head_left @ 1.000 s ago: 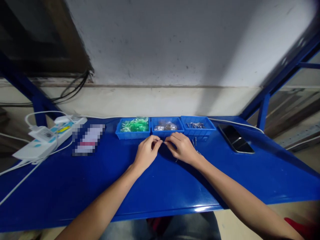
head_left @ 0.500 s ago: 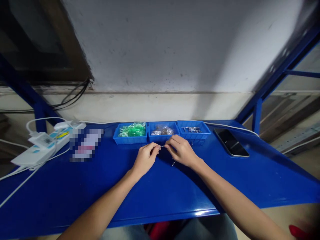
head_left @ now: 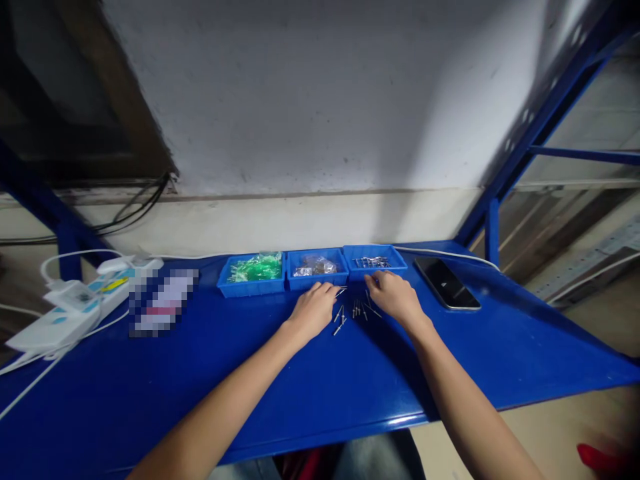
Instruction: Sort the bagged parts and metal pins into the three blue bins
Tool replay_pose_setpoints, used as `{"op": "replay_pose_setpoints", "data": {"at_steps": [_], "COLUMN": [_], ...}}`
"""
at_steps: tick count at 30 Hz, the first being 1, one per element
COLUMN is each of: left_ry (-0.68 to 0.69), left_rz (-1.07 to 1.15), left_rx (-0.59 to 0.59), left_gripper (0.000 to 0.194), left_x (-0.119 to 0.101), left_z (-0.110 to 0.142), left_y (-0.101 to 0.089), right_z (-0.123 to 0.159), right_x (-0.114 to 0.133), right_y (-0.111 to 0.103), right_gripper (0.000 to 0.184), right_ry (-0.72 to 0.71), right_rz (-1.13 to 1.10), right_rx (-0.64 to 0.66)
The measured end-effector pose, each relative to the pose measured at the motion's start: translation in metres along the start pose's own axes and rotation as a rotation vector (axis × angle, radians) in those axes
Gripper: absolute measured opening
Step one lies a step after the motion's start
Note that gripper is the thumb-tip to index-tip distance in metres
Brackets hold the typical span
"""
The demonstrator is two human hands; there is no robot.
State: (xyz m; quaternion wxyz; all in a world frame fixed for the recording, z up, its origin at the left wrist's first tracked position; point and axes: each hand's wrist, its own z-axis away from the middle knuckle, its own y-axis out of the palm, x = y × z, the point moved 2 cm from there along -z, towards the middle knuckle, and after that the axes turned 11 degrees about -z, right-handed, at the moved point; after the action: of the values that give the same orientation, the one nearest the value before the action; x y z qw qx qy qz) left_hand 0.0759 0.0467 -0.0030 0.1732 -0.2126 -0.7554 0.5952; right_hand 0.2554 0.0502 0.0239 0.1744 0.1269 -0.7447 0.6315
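Several thin metal pins that look like pop rivets [head_left: 357, 309] lie loosely on the blue table between my hands. My left hand [head_left: 315, 309] is closed at the left of this group, with a rivet [head_left: 341, 291] at its fingertips. On the other side, my right hand [head_left: 397, 297] hovers low with curled fingers by the rightmost rivets, in front of the blue bin of rivets [head_left: 373, 262]. What its fingertips hold, if anything, is too small to make out.
Left of the rivet bin are a blue bin with small clear bags [head_left: 317, 267] and one with green-and-clear plastic pieces [head_left: 256, 268]. A phone [head_left: 447, 284] lies at right. A white power strip [head_left: 60, 320] with cables and a blurred-out item [head_left: 165, 303] are at left.
My hands have moved apart from where they met around a small metal piece. Rivets lying on the table between them are now uncovered. The view has shifted slightly.
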Motion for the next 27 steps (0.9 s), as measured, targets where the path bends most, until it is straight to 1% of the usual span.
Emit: {"op": "replay_pose_setpoints", "data": {"at_steps": [1, 3, 6, 10, 14, 16, 18, 21, 24, 27], "left_ry": [-0.031, -0.115, -0.190, -0.208, -0.200, -0.191, -0.173, -0.153, -0.175, -0.210], "left_rz": [-0.015, -0.033, -0.027, 0.017, 0.037, 0.047, 0.062, 0.093, 0.197, 0.359], "left_rx": [0.021, 0.065, 0.110, 0.140, 0.085, 0.061, 0.043, 0.017, -0.011, -0.081], "left_gripper": [0.030, 0.026, 0.020, 0.015, 0.013, 0.013, 0.014, 0.015, 0.013, 0.010], "left_x": [-0.001, -0.003, -0.003, 0.004, 0.013, 0.016, 0.019, 0.022, 0.028, 0.036], "left_z": [-0.003, -0.004, 0.003, 0.017, 0.029, 0.034, 0.038, 0.038, 0.035, 0.031], "left_y": [0.000, -0.001, -0.005, -0.008, -0.010, -0.011, -0.011, -0.010, -0.006, 0.000], "right_z": [0.000, -0.001, -0.002, 0.002, 0.008, 0.008, 0.007, 0.007, 0.011, 0.014], "right_x": [-0.001, 0.000, 0.005, 0.017, 0.025, 0.026, 0.024, 0.024, 0.032, 0.040], "right_y": [0.002, 0.008, 0.019, 0.032, 0.036, 0.035, 0.035, 0.038, 0.045, 0.052], "right_gripper": [0.039, 0.039, 0.035, 0.026, 0.017, 0.015, 0.014, 0.015, 0.026, 0.033], "right_ry": [0.021, 0.008, -0.108, -0.292, -0.487, -0.522, -0.515, -0.496, -0.581, -0.649], "right_rz": [0.023, 0.047, 0.038, -0.068, -0.285, -0.365, -0.390, -0.353, -0.275, -0.177], "right_rx": [0.055, 0.117, 0.142, 0.174, 0.199, 0.179, 0.124, 0.056, 0.097, 0.110]}}
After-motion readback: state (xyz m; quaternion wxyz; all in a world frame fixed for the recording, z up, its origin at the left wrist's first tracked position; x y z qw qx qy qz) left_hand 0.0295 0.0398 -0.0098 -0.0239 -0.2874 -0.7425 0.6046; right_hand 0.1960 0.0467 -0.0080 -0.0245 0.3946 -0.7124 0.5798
